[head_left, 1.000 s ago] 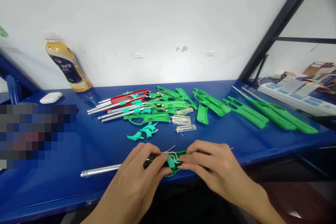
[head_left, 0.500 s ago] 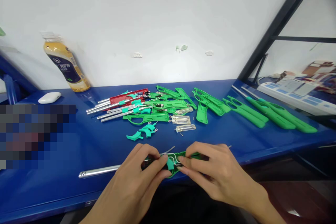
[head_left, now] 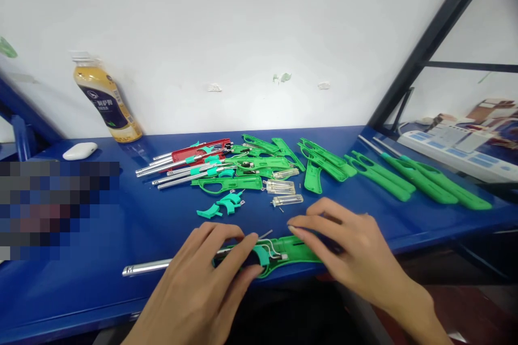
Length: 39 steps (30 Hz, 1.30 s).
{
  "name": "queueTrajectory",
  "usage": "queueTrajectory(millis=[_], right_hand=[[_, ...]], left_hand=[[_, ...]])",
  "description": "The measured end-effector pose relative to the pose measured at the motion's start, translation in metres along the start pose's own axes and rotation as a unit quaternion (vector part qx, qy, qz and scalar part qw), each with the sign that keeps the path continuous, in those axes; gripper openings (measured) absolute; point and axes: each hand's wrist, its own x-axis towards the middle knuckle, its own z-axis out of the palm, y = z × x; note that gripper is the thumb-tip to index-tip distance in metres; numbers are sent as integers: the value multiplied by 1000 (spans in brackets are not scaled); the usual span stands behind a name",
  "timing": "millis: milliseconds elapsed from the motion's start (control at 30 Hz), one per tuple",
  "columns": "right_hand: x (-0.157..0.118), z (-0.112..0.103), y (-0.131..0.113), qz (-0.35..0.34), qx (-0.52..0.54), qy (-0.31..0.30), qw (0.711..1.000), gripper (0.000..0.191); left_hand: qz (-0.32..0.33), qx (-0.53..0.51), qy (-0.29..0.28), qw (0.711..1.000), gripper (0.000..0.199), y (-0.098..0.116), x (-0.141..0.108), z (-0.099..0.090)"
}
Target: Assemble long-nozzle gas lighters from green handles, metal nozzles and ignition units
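Observation:
An opened long-nosed gas lighter lies before me, its green half shell (head_left: 301, 250) facing up and its silver metal tube (head_left: 148, 266) pointing left. My left hand (head_left: 210, 269) is closed on it, thumb and index finger at the teal trigger (head_left: 262, 256). White wires (head_left: 273, 248) run from beside the trigger to a small connector in the shell. Above the shell's handle end, my right hand (head_left: 343, 240) has its fingers bent and the thumb close to the index fingertip. Nothing shows between them. Part of the lighter is hidden under my left hand.
Beyond my hands lie loose teal triggers (head_left: 229, 203), clear fuel tanks (head_left: 287, 200), green half shells (head_left: 326, 159) and a red shell (head_left: 198, 154). Green lighters (head_left: 429, 180) lie at the right. A drink bottle (head_left: 109, 102) and white case (head_left: 80, 151) stand left.
My right hand has released the wires and moved up and right, exposing the shell's handle end and the small connector. My left hand stays at the trigger.

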Motion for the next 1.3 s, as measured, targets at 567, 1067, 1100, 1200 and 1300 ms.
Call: queueTrajectory(millis=[567, 1067, 1100, 1200, 1300], right_hand=[[25, 10, 40, -15, -167, -43, 985, 42], [23, 14, 41, -32, -133, 12, 991, 32], [24, 15, 42, -39, -123, 12, 992, 29], [28, 18, 45, -69, -97, 5, 993, 21], [35, 17, 47, -98, -84, -10, 992, 15]], left_hand=[[-27, 33, -14, 999, 28, -26, 20, -15], [-37, 170, -145, 974, 14, -32, 75, 2], [-42, 181, -156, 970, 15, -32, 75, 3], [-53, 209, -182, 959, 20, -32, 78, 3], [-53, 224, -198, 953, 24, -32, 82, 2]])
